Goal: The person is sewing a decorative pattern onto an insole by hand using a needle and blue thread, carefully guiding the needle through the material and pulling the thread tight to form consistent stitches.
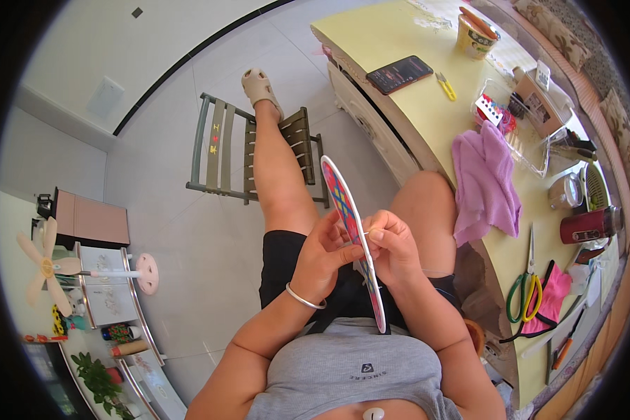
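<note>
An embroidered insole (344,198) with a white edge and a red, blue and yellow pattern stands nearly on edge above my lap. My left hand (320,257) grips it from the patterned side, thumb pressed against the face and fingers partly hidden. On the other side, my right hand (397,246) is closed in a pinch by the insole's edge. Between its thumb and forefinger shows a thin pale sliver that looks like a needle. Thread, if any, is too fine to make out.
On the yellow table at my right lie a phone (400,74), a yellow-handled cutter (445,87), a purple towel (486,183), scissors (526,288) and a paper tub (477,35). My foot rests over a folding stool (276,150). A fan (49,266) stands left.
</note>
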{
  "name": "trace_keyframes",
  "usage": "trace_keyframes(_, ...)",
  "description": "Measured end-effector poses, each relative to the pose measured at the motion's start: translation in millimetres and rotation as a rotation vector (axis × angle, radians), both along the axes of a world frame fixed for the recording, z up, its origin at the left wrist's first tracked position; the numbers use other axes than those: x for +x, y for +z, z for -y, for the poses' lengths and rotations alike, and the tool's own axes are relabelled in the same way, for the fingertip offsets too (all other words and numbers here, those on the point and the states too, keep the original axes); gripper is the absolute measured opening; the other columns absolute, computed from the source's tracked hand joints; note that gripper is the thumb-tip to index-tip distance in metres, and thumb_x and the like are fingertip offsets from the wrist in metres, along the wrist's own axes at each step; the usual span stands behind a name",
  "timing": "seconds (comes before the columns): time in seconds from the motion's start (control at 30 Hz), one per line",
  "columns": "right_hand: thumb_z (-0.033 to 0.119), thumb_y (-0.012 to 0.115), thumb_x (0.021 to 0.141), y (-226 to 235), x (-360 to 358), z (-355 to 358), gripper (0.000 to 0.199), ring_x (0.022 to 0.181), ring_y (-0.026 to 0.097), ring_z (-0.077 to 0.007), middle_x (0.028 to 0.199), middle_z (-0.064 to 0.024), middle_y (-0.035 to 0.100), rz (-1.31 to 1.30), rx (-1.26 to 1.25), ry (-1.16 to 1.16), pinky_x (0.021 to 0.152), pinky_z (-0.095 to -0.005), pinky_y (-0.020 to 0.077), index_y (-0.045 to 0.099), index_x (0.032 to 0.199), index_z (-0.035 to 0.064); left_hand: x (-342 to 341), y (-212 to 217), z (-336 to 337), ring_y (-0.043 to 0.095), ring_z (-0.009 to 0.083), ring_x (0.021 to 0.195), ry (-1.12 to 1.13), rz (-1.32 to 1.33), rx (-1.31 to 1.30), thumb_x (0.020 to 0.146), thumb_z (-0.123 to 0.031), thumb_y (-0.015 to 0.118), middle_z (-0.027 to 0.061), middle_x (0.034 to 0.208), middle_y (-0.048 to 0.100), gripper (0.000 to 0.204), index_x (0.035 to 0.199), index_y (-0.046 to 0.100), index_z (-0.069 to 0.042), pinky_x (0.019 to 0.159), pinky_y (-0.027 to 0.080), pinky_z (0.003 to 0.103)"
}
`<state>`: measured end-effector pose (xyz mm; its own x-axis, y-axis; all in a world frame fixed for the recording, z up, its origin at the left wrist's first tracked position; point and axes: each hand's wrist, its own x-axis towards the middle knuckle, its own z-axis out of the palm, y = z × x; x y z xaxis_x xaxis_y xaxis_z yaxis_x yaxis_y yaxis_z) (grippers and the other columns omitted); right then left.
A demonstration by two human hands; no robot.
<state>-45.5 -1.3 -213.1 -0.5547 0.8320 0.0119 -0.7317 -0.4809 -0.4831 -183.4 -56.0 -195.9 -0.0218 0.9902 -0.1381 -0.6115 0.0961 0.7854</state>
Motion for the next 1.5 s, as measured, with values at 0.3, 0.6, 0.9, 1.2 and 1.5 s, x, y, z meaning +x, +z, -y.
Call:
trace_keyframes(0.3,0.004,0.064,0.089,-11,25,14,0.004,0.073,0.054,-0.0123,0.090,-0.0080,0.061,0.222,0.224,-0.087,0.066,-0.0234,0.0437,0.063,0.090,0.0000,-3,31,6,0.068,0.0164,0.089,-0.070,0.139,-0.105,0.076,0.006,0.074,0.0087,0.102,0.069,0.037,0.110,0.061,0.000,0.082,0.056,0.031)
trace_keyframes(0.6,0.001,0.064,0.089,-13,36,38,0.007,0.084,0.058,-0.0145,0.095,-0.0082,0.063,0.373,0.428,-0.277,0.075,-0.0268,0.0466,0.066,0.095,-0.0023,5,31,16,0.067,0.0162,0.090,-0.136,0.136,-0.104,0.075,0.003,0.074,0.0082,0.101,0.069,0.037,0.109,0.062,0.000,0.082,0.055,0.030)
trace_keyframes(0.9,0.003,0.060,0.091,-18,38,44,0.010,0.099,0.063,-0.0233,0.103,-0.0143,0.067,0.239,0.317,-0.191,0.091,-0.0378,0.0491,0.064,0.098,-0.0025,7,29,18,0.067,0.0154,0.091,-0.152,0.173,-0.118,0.075,0.003,0.074,0.0074,0.102,0.069,0.038,0.111,0.061,0.000,0.085,0.054,0.030)
trace_keyframes(1.2,0.003,0.060,0.093,-4,34,52,0.009,0.089,0.060,-0.0132,0.095,-0.0067,0.066,0.358,0.238,-0.228,0.082,-0.0280,0.0470,0.064,0.097,-0.0027,5,33,14,0.066,0.0145,0.093,-0.114,0.106,-0.058,0.076,0.004,0.072,0.0076,0.105,0.067,0.040,0.113,0.057,0.001,0.087,0.053,0.029)
trace_keyframes(1.5,0.000,0.059,0.093,-1,31,55,0.006,0.086,0.058,-0.0090,0.093,-0.0038,0.065,0.469,0.269,-0.316,0.077,-0.0223,0.0460,0.063,0.097,-0.0023,10,18,12,0.063,0.0151,0.101,0.023,-0.034,-0.008,0.076,0.005,0.072,0.0104,0.116,0.060,0.065,0.131,0.039,0.002,0.090,0.052,0.030)
